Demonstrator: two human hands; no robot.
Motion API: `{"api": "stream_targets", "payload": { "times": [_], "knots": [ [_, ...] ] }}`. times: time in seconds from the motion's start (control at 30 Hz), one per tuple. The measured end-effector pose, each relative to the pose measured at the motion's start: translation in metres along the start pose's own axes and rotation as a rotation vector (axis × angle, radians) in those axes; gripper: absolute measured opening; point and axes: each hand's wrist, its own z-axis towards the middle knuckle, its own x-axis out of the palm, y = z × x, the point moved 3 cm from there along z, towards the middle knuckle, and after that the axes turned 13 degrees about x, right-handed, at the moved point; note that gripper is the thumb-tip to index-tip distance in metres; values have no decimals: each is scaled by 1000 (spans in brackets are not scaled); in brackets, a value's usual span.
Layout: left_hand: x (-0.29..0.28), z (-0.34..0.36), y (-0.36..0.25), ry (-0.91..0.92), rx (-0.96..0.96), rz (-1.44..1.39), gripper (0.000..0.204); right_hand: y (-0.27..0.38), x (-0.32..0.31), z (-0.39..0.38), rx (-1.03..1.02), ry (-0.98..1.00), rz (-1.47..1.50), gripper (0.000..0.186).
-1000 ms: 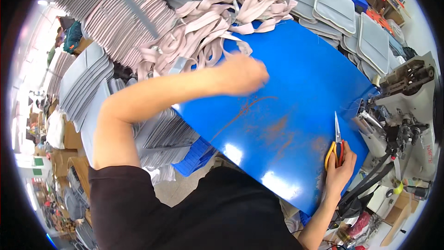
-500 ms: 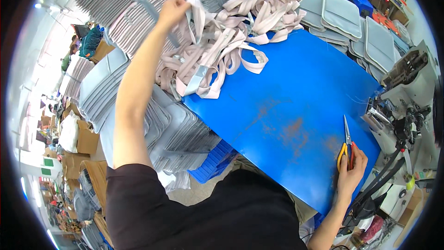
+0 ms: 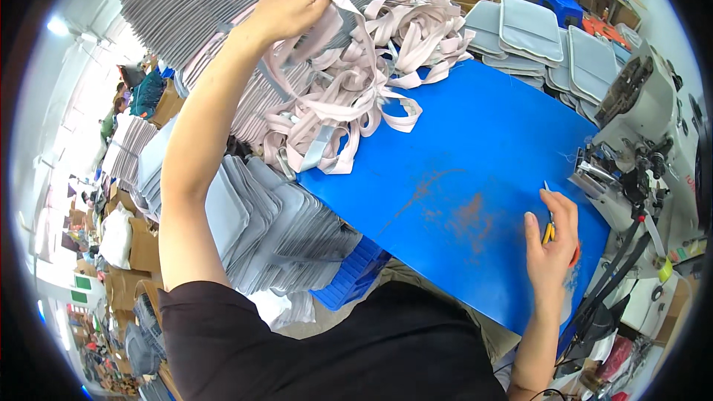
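Observation:
At the far left of the blue tabletop (image 3: 416, 208) lies a tangled heap of pale pink fabric strips (image 3: 342, 108). My left hand (image 3: 293, 7) is closed on one of these strips (image 3: 362, 37) at the heap's upper left, and the strip hangs down in loops into the pile. On the right side of the table, my right hand (image 3: 553, 245) lies over a pair of scissors with yellow and red handles (image 3: 549, 234). Its thumb stands apart from the fingers, which hide most of the scissors; the blade tip shows beyond them.
Stacks of grey padded panels (image 3: 275, 223) stand left of the table, and ribbed stacks (image 3: 193, 7) rise behind the heap. More grey panels (image 3: 531, 30) lie at the back right. A sewing machine (image 3: 639, 119) borders the right edge. A blue crate (image 3: 353, 271) sits below the table.
My left hand has moved slightly right and pulled the strip into a longer loop. My right hand has shifted forward over the scissors, with its thumb now spread.

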Motion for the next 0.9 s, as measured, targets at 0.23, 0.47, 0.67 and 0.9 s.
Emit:
{"api": "stream_targets", "payload": {
  "times": [0.23,0.47,0.67,0.9],
  "knots": [
    [-28,27,-93,47,-25,-862,25,38,13,11,-43,29,248,33],
    [-22,46,-219,171,695,-843,35,93,60,84,-168,261,764,95],
    [-12,63,-182,279,620,-735,51,52,28,68,70,406,367,17],
    [-66,40,118,-339,-78,459,48,-42,41,-22,636,455,700,36]
  ]
}}
